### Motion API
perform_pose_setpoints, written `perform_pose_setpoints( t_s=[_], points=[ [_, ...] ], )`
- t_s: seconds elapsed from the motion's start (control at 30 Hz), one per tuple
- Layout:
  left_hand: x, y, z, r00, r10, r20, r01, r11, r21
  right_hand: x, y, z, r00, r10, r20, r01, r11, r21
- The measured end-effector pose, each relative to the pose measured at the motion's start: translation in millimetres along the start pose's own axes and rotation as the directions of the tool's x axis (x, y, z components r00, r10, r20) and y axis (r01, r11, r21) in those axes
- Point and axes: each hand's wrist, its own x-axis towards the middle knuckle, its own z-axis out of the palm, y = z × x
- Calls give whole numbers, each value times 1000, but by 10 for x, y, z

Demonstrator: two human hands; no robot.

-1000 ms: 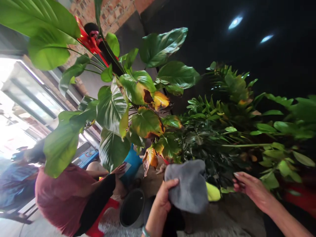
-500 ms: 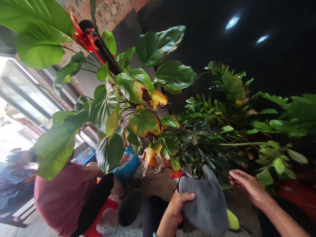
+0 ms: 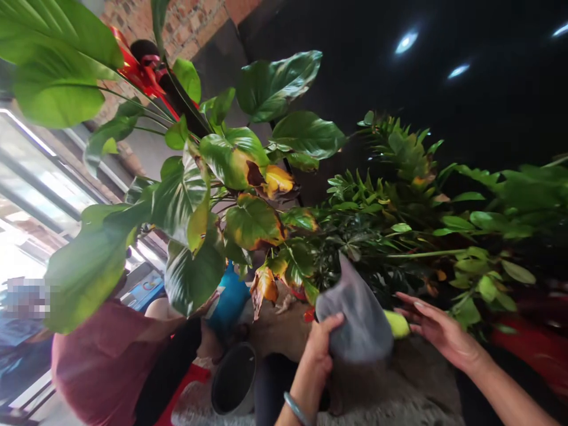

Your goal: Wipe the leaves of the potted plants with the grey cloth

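Observation:
Low in the head view, my left hand (image 3: 323, 346) grips a grey, soft-looking cloth piece (image 3: 361, 322) by its left edge, thumb on top. A pointed flap of the cloth sticks up, and motion blurs it a little. From its right side juts a yellow-green piece (image 3: 396, 325); whether the two are joined I cannot tell. My right hand (image 3: 444, 334) is open, fingers stretched out, with their tips close to the yellow-green piece. Contact between them is unclear. A bracelet (image 3: 296, 408) circles my left wrist.
A large-leaved plant (image 3: 255, 222) with some browned leaves hangs over the left and middle. More foliage (image 3: 399, 219) stands behind my hands. A dark bucket (image 3: 234, 378) is on the floor, beside a person in a pink shirt (image 3: 97, 355). Red material (image 3: 532, 340) lies at right.
The grey cloth has swung and shifted up, its flap now leaning left. More of the yellow-green piece shows. My right hand's fingers have spread from a pinch and come nearer to it.

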Motion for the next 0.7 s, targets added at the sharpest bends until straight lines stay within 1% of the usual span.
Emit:
perform_pose_setpoints(
  t_s=[0.03, 0.07, 0.1, 0.13, 0.2, 0.23, 0.27, 0.33, 0.37, 0.4, 0.43, 0.47, 0.53, 0.6, 0.63, 0.67, 0.7],
  points=[
    [-22, -133, -65, 999, -16, 42, 14, 999, 44, -2, -6, -7, 1000, 6, -1, -6, 1000, -5],
    [-57, -212, -124, 997, -30, 74, 24, 996, 81, -3, -13, -13, 1000, 15, 9, -15, 1000, -13],
    [-100, -226, -171, 994, -29, 105, 18, 994, 108, -3, -18, -18, 999, 22, 29, -22, 1000, -21],
    [-148, -177, -197, 989, -23, 144, 5, 993, 121, -1, -22, -22, 998, 25, 49, -24, 999, -27],
    [-238, 74, -169, 977, -3, 212, -21, 994, 112, 11, -22, -25, 998, 22, 65, -21, 999, -26],
    [-271, 244, -112, 972, 22, 234, -44, 995, 86, 19, -18, -23, 998, 17, 59, -16, 1000, -18],
    [-290, 416, -26, 970, 63, 234, -75, 996, 43, 29, -12, -18, 999, 13, 45, -13, 1000, -7],
    [-285, 692, 199, 967, 190, 170, -180, 981, -70, 47, 4, -3, 1000, 17, 26, -17, 1000, 10],
    [-262, 767, 320, 962, 240, 130, -226, 967, -115, 54, 12, 7, 999, 22, 24, -23, 1000, 16],
    [-229, 788, 429, 958, 270, 99, -255, 957, -139, 56, 18, 16, 999, 30, 22, -31, 999, 18],
    [-191, 755, 517, 958, 276, 82, -263, 955, -139, 55, 22, 24, 999, 37, 23, -37, 999, 14],
    [-155, 674, 575, 961, 264, 81, -255, 960, -113, 50, 23, 29, 999, 34, 29, -34, 999, 6],
    [-104, 419, 584, 976, 185, 115, -186, 983, -1, 28, 16, 28, 998, 11, 63, -9, 999, -37],
    [-99, 162, 476, 988, 58, 141, -75, 990, 120, -3, -2, 15, 994, -10, 107, 20, 995, -95],
    [-114, 80, 404, 989, -8, 145, -14, 988, 154, -20, -14, 8, 993, -9, 120, 24, 992, -123],
    [-139, 45, 339, 987, -63, 146, 39, 985, 166, -35, -28, 1, 992, 0, 128, 19, 989, -145],
    [-169, 63, 293, 984, -95, 148, 71, 985, 159, -47, -43, -2, 991, 13, 135, 9, 987, -161]
  ],
)
